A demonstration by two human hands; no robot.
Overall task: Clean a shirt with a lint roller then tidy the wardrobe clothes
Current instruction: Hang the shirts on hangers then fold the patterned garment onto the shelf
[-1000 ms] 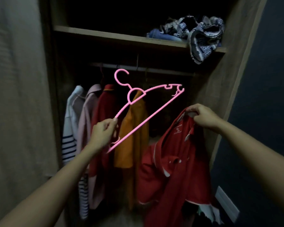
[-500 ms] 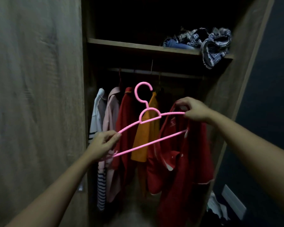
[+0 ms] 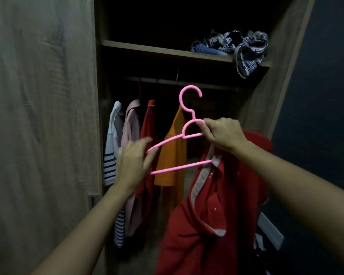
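— What filled the nine o'clock side?

— A grey-brown wood-grain wardrobe door [image 3: 42, 116]. Just right of it, inside the wardrobe, four garments hung in a row under a dark rail [image 3: 211, 86]: a white shirt with navy stripes [image 3: 111, 147], a pale pink shirt [image 3: 130, 128], a dark red garment [image 3: 149, 120] and an orange short-sleeved shirt [image 3: 172, 155].

— And the left hand?

— The left hand [image 3: 134, 161] was raised in front of those clothes, at about eight o'clock from centre. Its fingers were loose and spread, gripping nothing. The fingertips sat at the left tip of the pink plastic clothes hanger [image 3: 179, 167], but motion blur hid whether they touched it.

— So what held the hanger?

— The right hand [image 3: 220, 135], just right of centre, pinched it at the loop below the hook. The hook pointed to twelve o'clock.

— Where was the shirt?

— The red polo shirt with a grey collar lining [image 3: 216, 205] hung below the right hand, toward five o'clock. The hanger's right end was tucked into its neck opening and the left end was bare.

— Anything higher?

— At one o'clock a wooden shelf [image 3: 157, 49] carried a crumpled heap of blue-and-white patterned cloth [image 3: 248, 50], part of it drooping over the edge. A dark blue wall [image 3: 326, 116] stood at three o'clock.
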